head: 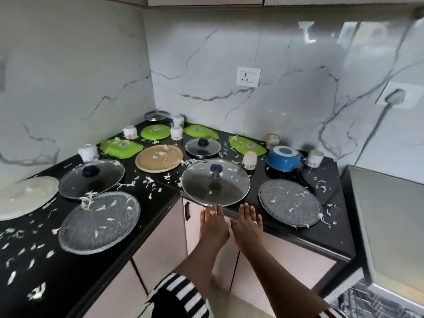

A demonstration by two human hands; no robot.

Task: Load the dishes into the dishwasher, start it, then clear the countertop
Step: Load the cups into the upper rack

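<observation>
- Right now I am stretching both hands out flat, palms down, at the front edge of the black worktop (330,228). My left hand (214,223) and my right hand (247,227) are lying side by side, just apart.
- My fingers (213,208) are lying straight and released, grasping nothing. The left fingertips are reaching the near rim of the big glass lid (215,182), though I cannot tell whether they are touching it.
- The big glass lid is resting knob-up near the inner corner of the worktop, overhanging the front edge a little.
- The left textured plate (99,222) and the right textured plate (290,203) are lying flat on either side of it.
- Further left, a second glass lid (91,179) is sitting beside a white plate (25,196).
- Behind the big glass lid, a tan plate (159,158) and a small glass lid (203,147) are lying next to each other.
- A blue saucepan (283,158) is sitting upside down behind the right textured plate, its black handle pointing toward that plate.
- Green lids (155,131) are lying along the back of the worktop, and white cups (249,159) are standing among the dishes.
- Pale shreds (149,180) are lying scattered across the worktop and over several dishes.
- A dark wire rack (367,301) is showing at the lower right corner, too blurred to tell more.
</observation>
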